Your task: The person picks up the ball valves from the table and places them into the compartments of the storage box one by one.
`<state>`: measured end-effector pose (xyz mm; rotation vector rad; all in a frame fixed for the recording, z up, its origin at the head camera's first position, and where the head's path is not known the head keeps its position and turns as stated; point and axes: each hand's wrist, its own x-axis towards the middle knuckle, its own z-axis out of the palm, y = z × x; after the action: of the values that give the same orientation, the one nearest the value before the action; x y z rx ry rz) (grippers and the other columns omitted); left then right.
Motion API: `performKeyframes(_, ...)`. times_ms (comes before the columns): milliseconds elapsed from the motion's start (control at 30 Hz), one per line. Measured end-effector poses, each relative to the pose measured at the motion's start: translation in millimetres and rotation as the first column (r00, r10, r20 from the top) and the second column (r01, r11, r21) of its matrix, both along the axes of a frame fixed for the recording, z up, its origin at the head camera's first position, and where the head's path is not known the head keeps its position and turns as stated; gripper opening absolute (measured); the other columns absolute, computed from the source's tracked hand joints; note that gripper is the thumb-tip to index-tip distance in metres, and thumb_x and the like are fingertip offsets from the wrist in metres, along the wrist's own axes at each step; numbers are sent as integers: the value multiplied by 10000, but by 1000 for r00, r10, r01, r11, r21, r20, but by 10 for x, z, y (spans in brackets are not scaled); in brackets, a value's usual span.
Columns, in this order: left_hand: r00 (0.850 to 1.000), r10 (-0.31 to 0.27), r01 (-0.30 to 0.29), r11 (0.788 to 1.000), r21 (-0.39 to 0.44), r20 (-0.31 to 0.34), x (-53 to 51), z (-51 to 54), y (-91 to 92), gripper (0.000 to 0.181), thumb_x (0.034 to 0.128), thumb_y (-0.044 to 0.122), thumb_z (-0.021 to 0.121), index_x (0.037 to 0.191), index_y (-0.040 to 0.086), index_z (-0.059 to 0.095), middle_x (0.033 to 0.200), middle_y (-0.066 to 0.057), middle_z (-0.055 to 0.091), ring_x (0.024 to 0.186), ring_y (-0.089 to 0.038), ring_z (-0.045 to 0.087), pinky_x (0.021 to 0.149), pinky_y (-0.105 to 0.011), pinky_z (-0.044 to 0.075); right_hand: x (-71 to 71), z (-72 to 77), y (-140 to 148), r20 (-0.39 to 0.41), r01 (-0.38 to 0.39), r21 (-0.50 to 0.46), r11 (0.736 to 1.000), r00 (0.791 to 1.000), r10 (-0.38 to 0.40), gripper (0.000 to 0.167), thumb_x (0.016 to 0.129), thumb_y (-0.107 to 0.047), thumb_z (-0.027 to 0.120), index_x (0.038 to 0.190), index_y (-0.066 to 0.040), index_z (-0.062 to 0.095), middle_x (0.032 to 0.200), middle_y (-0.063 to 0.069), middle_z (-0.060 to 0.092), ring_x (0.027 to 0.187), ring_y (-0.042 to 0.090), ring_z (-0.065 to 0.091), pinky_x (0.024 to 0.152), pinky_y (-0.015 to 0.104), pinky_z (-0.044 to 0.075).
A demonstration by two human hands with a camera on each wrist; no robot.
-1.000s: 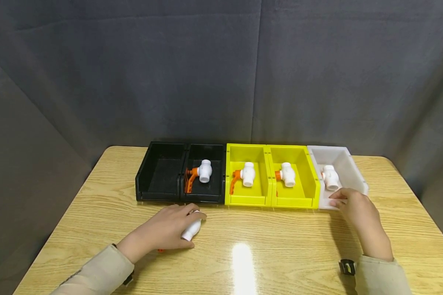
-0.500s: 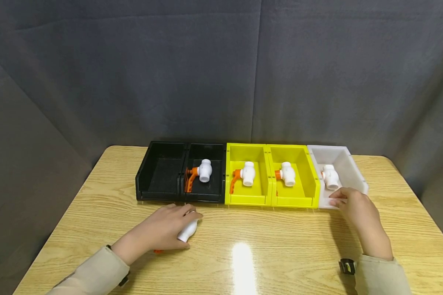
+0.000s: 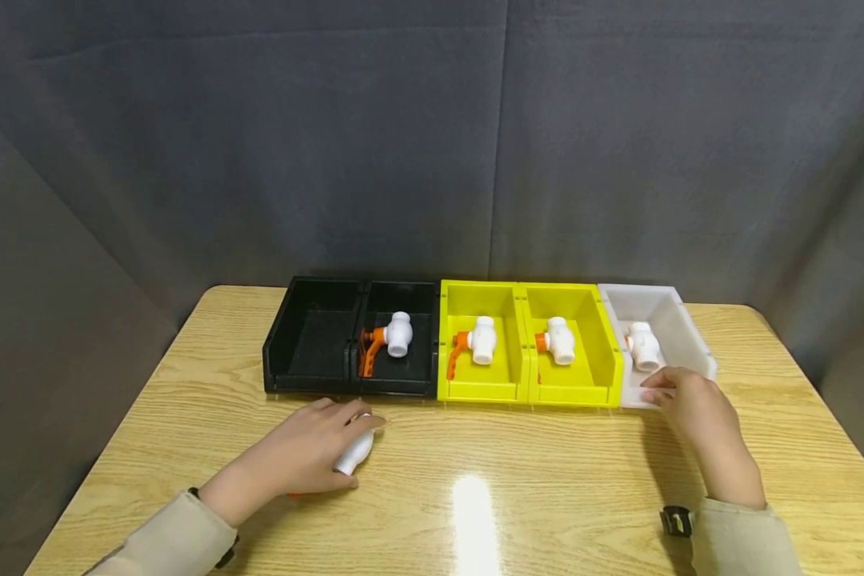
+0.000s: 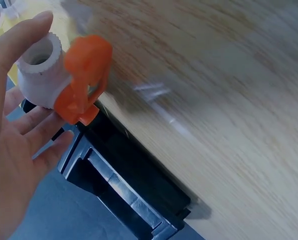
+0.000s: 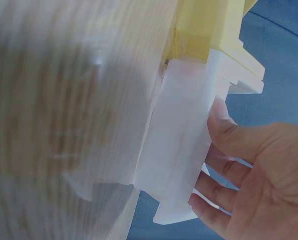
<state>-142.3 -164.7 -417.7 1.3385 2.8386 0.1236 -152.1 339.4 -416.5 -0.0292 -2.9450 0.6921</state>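
Note:
My left hand [image 3: 306,450] holds a white ball valve [image 3: 356,453] just above the table, in front of the black bins. In the left wrist view the valve's orange handle [image 4: 86,75] points away from the palm, and the thumb lies by the open threaded end. At the far right, my right hand [image 3: 700,408] rests at the front lip of the white bin [image 3: 700,350], fingers loosely bent over the edge. Another white valve [image 3: 644,347] lies inside that bin, apart from the fingers. In the right wrist view the thumb [image 5: 222,120] is against the lip.
Left of the white bin stand two yellow bins [image 3: 493,391] and two black bins [image 3: 310,382], side by side. White valves with orange handles lie in both yellow bins and the right black one [image 3: 399,334]. A grey curtain [image 3: 374,160] hangs behind the wooden table [image 3: 547,488].
My left hand has moved a little to the left and toward the near edge, carrying the ball valve. The right hand has stayed at the white bin.

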Motion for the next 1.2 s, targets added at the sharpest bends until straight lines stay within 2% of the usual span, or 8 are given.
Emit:
performKeyframes(200, 999, 27, -26, 1000, -12, 19, 28, 72, -43, 779, 729, 472, 858, 1370, 146, 560, 1281, -51, 570, 1090, -227, 610, 956, -462, 486, -6, 11, 7, 0, 1, -1, 1000, 1000, -1, 109, 890, -113, 733, 924, -10, 716, 978, 229, 695, 879, 492, 619, 683, 569, 451)
performKeyframes(533, 999, 47, -47, 999, -21, -18, 62, 171, -136, 780, 712, 462, 870, 1355, 138, 571, 1286, -68, 576, 1050, -233, 627, 943, -463, 490, -5, 17, -9, -3, 2, -2, 1000, 1000, -2, 107, 895, -117, 729, 910, -13, 712, 956, 223, 697, 873, 487, 621, 693, 571, 451)
performKeyframes(767, 997, 69, -68, 998, 12, -44, 81, 193, -211, 765, 706, 426, 880, 1344, 133, 576, 1271, -68, 579, 1034, -254, 625, 904, -472, 506, 0, 8, -10, 7, 2, 0, 1000, 1000, -2, 105, 899, -125, 726, 909, -20, 715, 965, 222, 698, 891, 493, 621, 705, 574, 456)
performKeyframes(1000, 993, 94, -90, 994, 54, -72, 62, 257, -264, 809, 672, 392, 910, 1362, 139, 571, 1257, -70, 577, 1018, -246, 629, 876, -456, 512, 9, 9, -17, 0, 5, -6, 1000, 1000, -5, 101, 896, -113, 725, 909, -13, 715, 957, 219, 698, 876, 480, 626, 697, 566, 460)
performKeyframes(1200, 990, 126, -121, 990, 68, -69, 46, 297, -289, 801, 669, 387, 915, 1349, 121, 584, 1275, -81, 571, 1047, -258, 625, 886, -480, 511, 15, 4, -24, -10, 8, -5, 1000, 1000, -8, 97, 894, -106, 725, 904, -11, 714, 951, 223, 697, 873, 486, 625, 691, 565, 457)
